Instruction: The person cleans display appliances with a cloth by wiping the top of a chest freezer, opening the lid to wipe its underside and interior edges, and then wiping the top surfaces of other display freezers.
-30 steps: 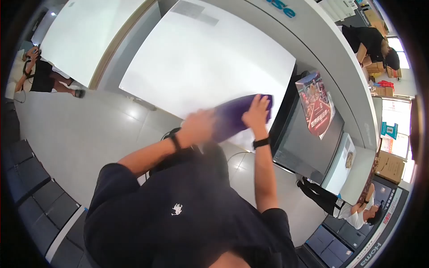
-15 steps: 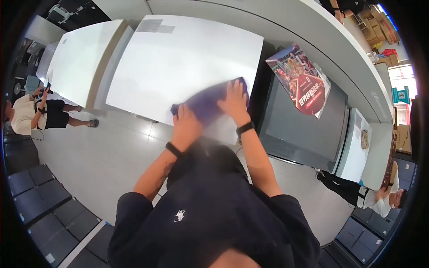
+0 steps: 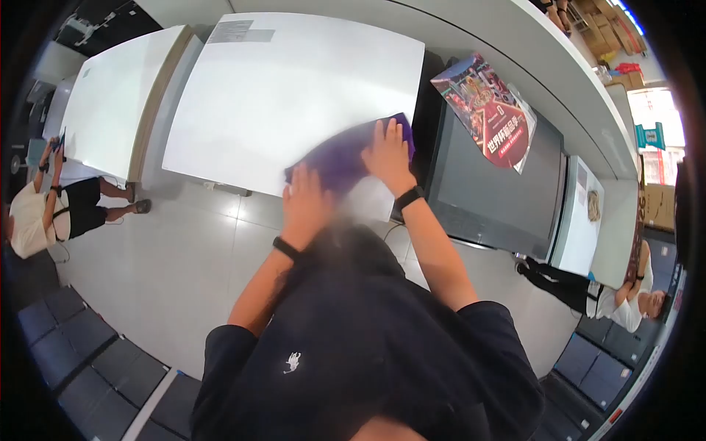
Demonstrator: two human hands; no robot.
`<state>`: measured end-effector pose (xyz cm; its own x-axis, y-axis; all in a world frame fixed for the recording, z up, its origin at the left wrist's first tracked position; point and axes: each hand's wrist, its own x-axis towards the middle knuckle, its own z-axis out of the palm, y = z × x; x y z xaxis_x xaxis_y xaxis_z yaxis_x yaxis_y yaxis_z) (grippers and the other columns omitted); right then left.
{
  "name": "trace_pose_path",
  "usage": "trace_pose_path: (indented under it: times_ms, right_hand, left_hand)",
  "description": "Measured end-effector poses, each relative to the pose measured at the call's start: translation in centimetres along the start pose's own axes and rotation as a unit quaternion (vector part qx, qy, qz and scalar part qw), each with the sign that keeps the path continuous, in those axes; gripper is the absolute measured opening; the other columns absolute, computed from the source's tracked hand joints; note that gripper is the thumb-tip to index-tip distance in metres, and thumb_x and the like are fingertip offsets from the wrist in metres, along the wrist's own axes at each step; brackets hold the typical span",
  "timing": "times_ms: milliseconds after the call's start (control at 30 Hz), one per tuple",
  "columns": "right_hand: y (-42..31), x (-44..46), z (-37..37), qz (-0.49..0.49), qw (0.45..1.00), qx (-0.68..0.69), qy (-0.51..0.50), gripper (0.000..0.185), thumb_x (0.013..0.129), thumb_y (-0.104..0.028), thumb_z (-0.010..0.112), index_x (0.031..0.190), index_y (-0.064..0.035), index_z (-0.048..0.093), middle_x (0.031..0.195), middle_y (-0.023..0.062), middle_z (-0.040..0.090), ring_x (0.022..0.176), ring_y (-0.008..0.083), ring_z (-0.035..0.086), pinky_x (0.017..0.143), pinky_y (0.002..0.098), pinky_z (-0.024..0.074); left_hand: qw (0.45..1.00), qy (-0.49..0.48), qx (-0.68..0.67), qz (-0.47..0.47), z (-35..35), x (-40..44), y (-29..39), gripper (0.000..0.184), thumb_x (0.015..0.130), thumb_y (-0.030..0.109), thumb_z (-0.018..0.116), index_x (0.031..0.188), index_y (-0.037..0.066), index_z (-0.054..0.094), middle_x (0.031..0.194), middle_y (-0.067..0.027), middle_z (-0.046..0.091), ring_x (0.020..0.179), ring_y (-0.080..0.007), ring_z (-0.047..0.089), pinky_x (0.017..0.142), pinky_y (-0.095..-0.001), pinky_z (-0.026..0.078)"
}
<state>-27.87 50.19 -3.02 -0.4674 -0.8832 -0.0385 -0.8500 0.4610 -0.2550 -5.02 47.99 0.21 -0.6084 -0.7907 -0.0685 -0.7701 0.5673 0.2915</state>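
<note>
A purple cloth [image 3: 340,158] lies bunched and spread across the near right part of a white tabletop [image 3: 294,88]. On its left end my left hand [image 3: 306,197] rests flat with the fingers stretched out, slightly blurred. My right hand [image 3: 390,156] presses on the cloth's right end, fingers apart and pointing away from me. Both palms face down, and neither hand is closed round the fabric. The cloth's near edge is partly hidden by my hands and body.
Right of the white table stands a dark-topped unit [image 3: 493,198] with a printed poster [image 3: 489,114] on it. Another white table [image 3: 110,103] is at the left. One person [image 3: 40,213] stands at far left, another [image 3: 621,301] at far right. Dark boxes [image 3: 95,367] line the floor.
Both hands and the purple cloth have slid slightly right over the tabletop. The whole view has shifted a little. The person at far left has lowered the head and shifted position.
</note>
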Motion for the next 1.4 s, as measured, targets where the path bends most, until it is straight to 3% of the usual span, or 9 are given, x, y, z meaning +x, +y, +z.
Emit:
trace_pose_path:
  times_ms: [167,333,433,800,933,1067,1167,1300,1400]
  right_hand:
    - [-6.3,-6.1,0.9,-0.016,0.999,0.007,0.035,0.079,0.084,-0.036,0.064,0.146,0.0013,0.035,0.153,0.0319,0.027,0.142,0.0473,0.028,0.107,0.0616,0.033]
    - [-6.2,-6.8,1.3,0.023,0.996,0.04,0.07,0.076,0.085,-0.037,0.065,0.145,0.0006,0.038,0.152,0.0287,0.03,0.141,0.0435,0.029,0.108,0.06,0.0297]
    - [-5.2,-6.4,0.8,0.076,0.995,0.03,0.05,0.077,0.087,-0.038,0.063,0.148,-0.0012,0.034,0.153,0.028,0.028,0.143,0.0428,0.028,0.11,0.0582,0.0301]
    - [0.4,2.3,-2.3,0.164,0.986,-0.001,-0.033,0.085,0.09,-0.048,0.059,0.153,-0.0033,0.022,0.157,0.0271,0.022,0.146,0.0433,0.02,0.111,0.0596,0.0283]
    - [1.2,5.8,-1.5,0.213,0.977,0.012,-0.006,0.083,0.09,-0.048,0.059,0.15,-0.0008,0.027,0.153,0.0332,0.024,0.142,0.0472,0.027,0.109,0.0576,0.0328]
    - [2.3,8.9,-0.1,0.211,0.976,-0.008,0.053,0.081,0.09,-0.048,0.058,0.148,0.0017,0.03,0.151,0.0364,0.025,0.139,0.0503,0.03,0.108,0.0545,0.0356]
    - [3.4,10.7,-0.9,0.191,0.98,0.004,0.056,0.08,0.092,-0.047,0.056,0.148,0.0028,0.029,0.151,0.0361,0.025,0.139,0.0501,0.03,0.109,0.0532,0.0358]
    - [3.4,10.2,-0.7,0.175,0.982,-0.018,0.07,0.077,0.092,-0.044,0.057,0.146,0.0044,0.032,0.15,0.0357,0.028,0.137,0.0494,0.034,0.107,0.052,0.0385]
    - [0.9,8.2,-0.3,0.159,0.984,-0.059,0.052,0.077,0.092,-0.042,0.058,0.146,0.0064,0.032,0.149,0.0367,0.029,0.137,0.0496,0.034,0.107,0.0526,0.0374]
  left_hand:
    - [0.999,-0.014,0.037,-0.019,-1.7,-3.4,-5.8,0.056,0.092,0.029,0.054,0.14,0.002,0.046,0.155,-0.0203,0.033,0.142,-0.0359,0.034,0.108,-0.0594,0.032]
    - [0.993,-0.014,0.037,0.113,-1.2,-0.5,-7.1,0.07,0.089,0.04,0.058,0.127,-0.017,0.046,0.146,-0.04,0.031,0.138,-0.0525,0.03,0.106,-0.0618,0.032]
    - [0.987,-0.032,0.038,0.152,-1.4,3.5,-5.8,0.068,0.089,0.042,0.058,0.121,-0.017,0.05,0.141,-0.0419,0.036,0.135,-0.0541,0.034,0.106,-0.0614,0.032]
    - [0.964,-0.192,0.056,0.172,-3.7,16.5,-0.3,0.073,0.092,0.05,0.053,0.126,-0.014,0.047,0.148,-0.0397,0.029,0.141,-0.0521,0.024,0.108,-0.0643,0.028]
    - [0.967,-0.179,0.045,0.174,-3.6,21.0,-0.3,0.076,0.093,0.05,0.052,0.135,-0.012,0.04,0.154,-0.0334,0.023,0.144,-0.0504,0.019,0.11,-0.0651,0.024]
    - [0.943,-0.218,0.192,0.159,-3.2,23.0,1.1,0.085,0.092,0.051,0.052,0.144,-0.013,0.031,0.155,-0.033,0.021,0.144,-0.0487,0.02,0.11,-0.0652,0.022]
    - [0.949,-0.165,0.233,0.137,-1.7,21.3,3.1,0.088,0.091,0.053,0.052,0.144,-0.014,0.031,0.155,-0.0336,0.02,0.144,-0.0496,0.018,0.111,-0.0649,0.021]
    - [0.981,-0.115,0.089,0.131,-1.0,21.7,1.7,0.083,0.094,0.056,0.046,0.141,-0.012,0.038,0.153,-0.0333,0.026,0.141,-0.0496,0.026,0.111,-0.0647,0.021]
    - [0.972,-0.214,0.042,0.093,-6.1,25.9,-0.1,0.075,0.097,0.054,0.043,0.141,-0.006,0.043,0.152,-0.0309,0.029,0.141,-0.0456,0.029,0.111,-0.0656,0.023]
